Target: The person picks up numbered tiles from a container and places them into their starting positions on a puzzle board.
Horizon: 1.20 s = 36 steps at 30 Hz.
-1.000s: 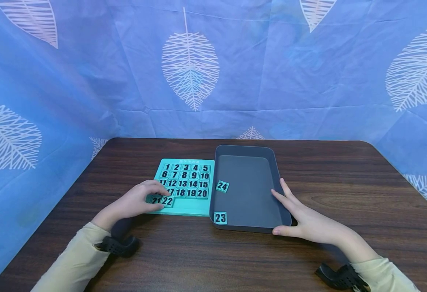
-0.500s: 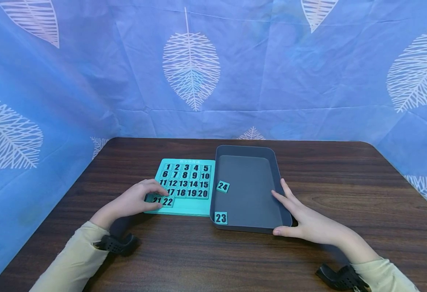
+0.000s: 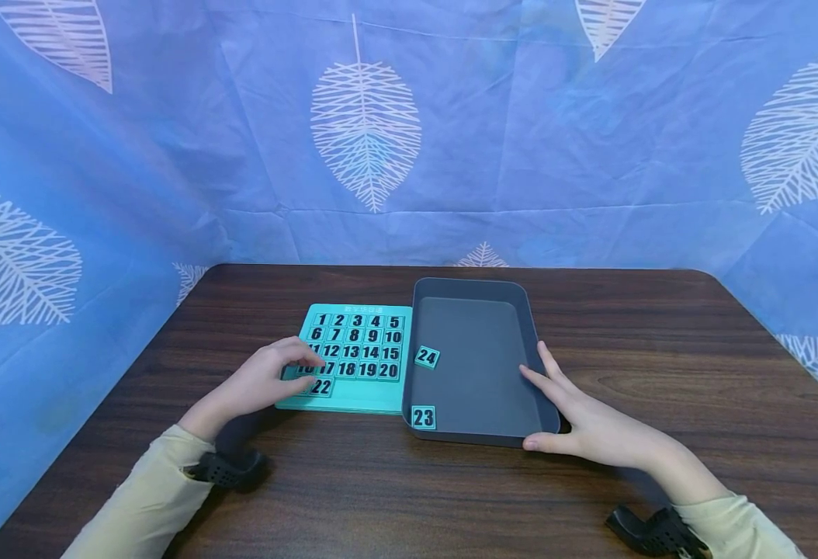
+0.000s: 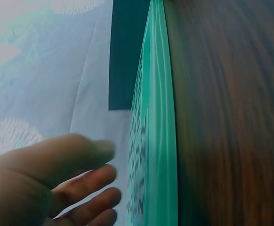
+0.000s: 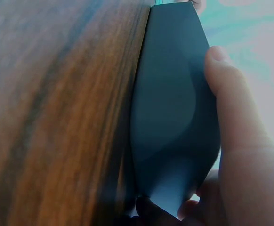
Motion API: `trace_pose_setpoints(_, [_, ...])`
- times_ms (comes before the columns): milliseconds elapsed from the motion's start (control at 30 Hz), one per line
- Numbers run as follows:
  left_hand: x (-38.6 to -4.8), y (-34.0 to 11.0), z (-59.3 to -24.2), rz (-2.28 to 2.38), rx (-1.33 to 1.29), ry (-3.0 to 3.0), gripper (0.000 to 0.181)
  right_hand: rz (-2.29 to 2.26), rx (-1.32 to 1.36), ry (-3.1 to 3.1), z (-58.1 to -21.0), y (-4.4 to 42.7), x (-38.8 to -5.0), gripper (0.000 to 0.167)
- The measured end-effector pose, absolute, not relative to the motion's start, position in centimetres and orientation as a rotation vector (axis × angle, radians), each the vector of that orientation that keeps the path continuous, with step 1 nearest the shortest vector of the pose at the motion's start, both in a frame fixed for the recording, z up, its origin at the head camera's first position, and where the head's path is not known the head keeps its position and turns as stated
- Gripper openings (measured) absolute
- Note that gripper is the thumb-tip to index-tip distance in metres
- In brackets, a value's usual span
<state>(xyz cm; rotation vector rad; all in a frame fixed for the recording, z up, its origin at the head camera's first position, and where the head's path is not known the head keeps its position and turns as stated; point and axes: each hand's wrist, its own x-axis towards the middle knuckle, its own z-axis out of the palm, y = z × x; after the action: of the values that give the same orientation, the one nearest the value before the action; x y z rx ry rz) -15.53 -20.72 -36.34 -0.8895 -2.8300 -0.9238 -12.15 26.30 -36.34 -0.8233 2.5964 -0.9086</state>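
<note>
A turquoise number board (image 3: 367,400) lies flat on the table, with numbered tiles in rows from 1 to 20. Below them, tile 22 (image 3: 322,387) sits in the bottom row, and the tile to its left is mostly covered by my left thumb. My left hand (image 3: 265,380) hovers over the board's lower left, thumb and fingers apart with nothing between them. Beside the board stands a dark grey tray (image 3: 479,341) holding tile 24 (image 3: 426,357) and tile 23 (image 3: 423,418). My right hand (image 3: 590,423) holds the tray's near right corner, its thumb (image 5: 221,70) on the rim.
All this stands on a dark wood-grain table (image 3: 409,497). A blue cloth (image 3: 521,155) with white leaf prints hangs behind and at the sides. Each wrist carries a black strap (image 3: 227,470). The tray's left wall adjoins the board's right edge.
My left hand has lifted a little away from tile 22, its thumb drawing up and over the tile beside it. Tile 22 now lies level in its row. The right hand and tray stay put.
</note>
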Motion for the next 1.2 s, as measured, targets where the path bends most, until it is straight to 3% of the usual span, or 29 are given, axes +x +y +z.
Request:
trace_pose_setpoints(667, [-16.1, -11.7, -34.6, -0.985, -1.12, -2.697, 0.02, -0.917, -0.815, 2.593, -36.1, 26.2, -12.0, 0.088])
trace_pose_setpoints(1200, [-16.4, -7.3, -34.8, -0.917, -1.406, -2.603, 0.027, -0.923, -0.818, 2.586, -36.3, 26.3, -12.1, 0.088])
